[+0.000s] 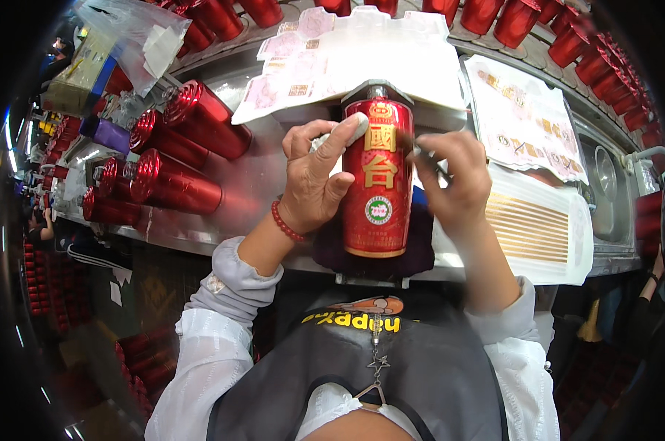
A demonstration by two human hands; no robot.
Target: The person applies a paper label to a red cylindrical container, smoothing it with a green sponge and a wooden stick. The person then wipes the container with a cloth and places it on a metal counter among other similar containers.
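Observation:
A glossy red bottle (377,231) with gold raised characters and a round green-and-white label lies in a holder in front of me, its neck pointing away and its base over a dark cloth (429,237). My left hand (318,171), with a red bead bracelet at the wrist, has its fingers along the bottle's upper left side; a white covering shows on a fingertip, and a whitish cloth or tissue is tucked under the fingers. At the bottle's right side, my right hand (456,176) pinches a thin dark tool (434,160), blurred, its kind unclear.
Sticker sheets (354,60) lie beyond the bottle, with another sheet (522,121) and gold-striped strips (531,220) at right. Red bottles (206,118) crowd the left; more (517,22) line the far conveyor. A metal basin (608,176) is far right. Parts of other people show at both edges.

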